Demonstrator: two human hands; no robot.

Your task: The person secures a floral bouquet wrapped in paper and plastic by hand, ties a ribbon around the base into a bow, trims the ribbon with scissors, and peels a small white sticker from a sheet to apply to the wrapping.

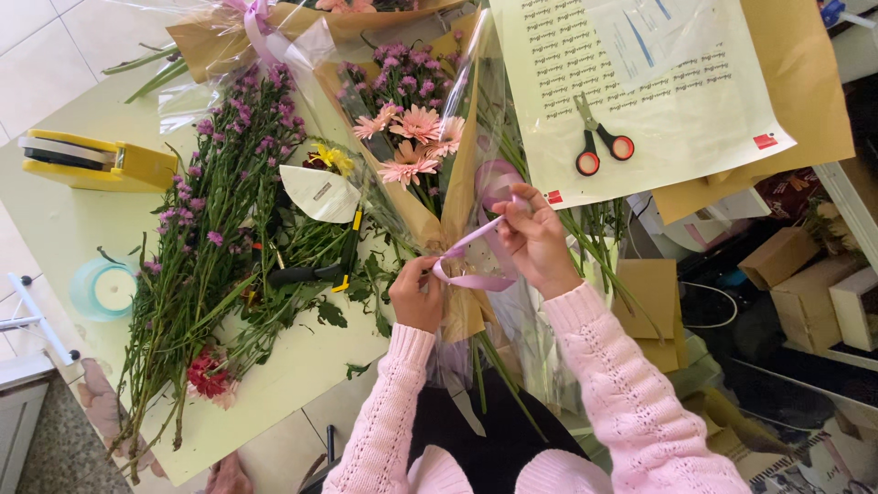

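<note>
Nearest, left hand (416,295) pinched shut on the lilac ribbon (476,261) at the waist of the wrapped bouquet (422,151). Just beyond the bouquet's waist, right hand (535,240) closed on a loop of the same ribbon, fingertips partly hidden behind cellophane. Left of the bouquet, loose purple flower stems (215,229) covering most of black-and-yellow pruning shears (315,270). Farther left, yellow tape dispenser (96,160). Beyond the bouquet to the right, red-handled scissors (599,146) on printed paper (631,82). Second bouquet cut off at the top edge.
</note>
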